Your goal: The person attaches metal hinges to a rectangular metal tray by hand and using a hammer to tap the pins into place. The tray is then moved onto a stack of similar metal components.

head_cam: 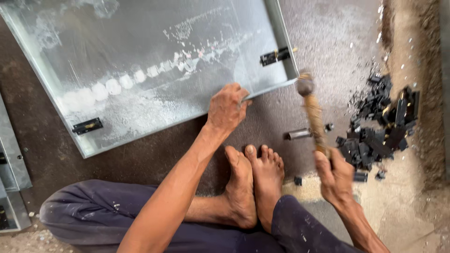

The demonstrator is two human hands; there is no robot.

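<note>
**Hammer raised over a sheet-metal panel on a workshop floor**

Seated barefoot on the dusty ground, a person grips the near edge of a large grey galvanised sheet-metal panel [154,70] with the left hand [227,107], fingers curled over the rim. Meanwhile the right hand [335,175] is wrapped tight round the wooden handle of a small steel-headed hammer [311,110], its head blurred just beside the panel's lower right corner, near a black sliding bolt latch [275,56]. A heap of small black metal parts [379,129] lies to the right.
</note>
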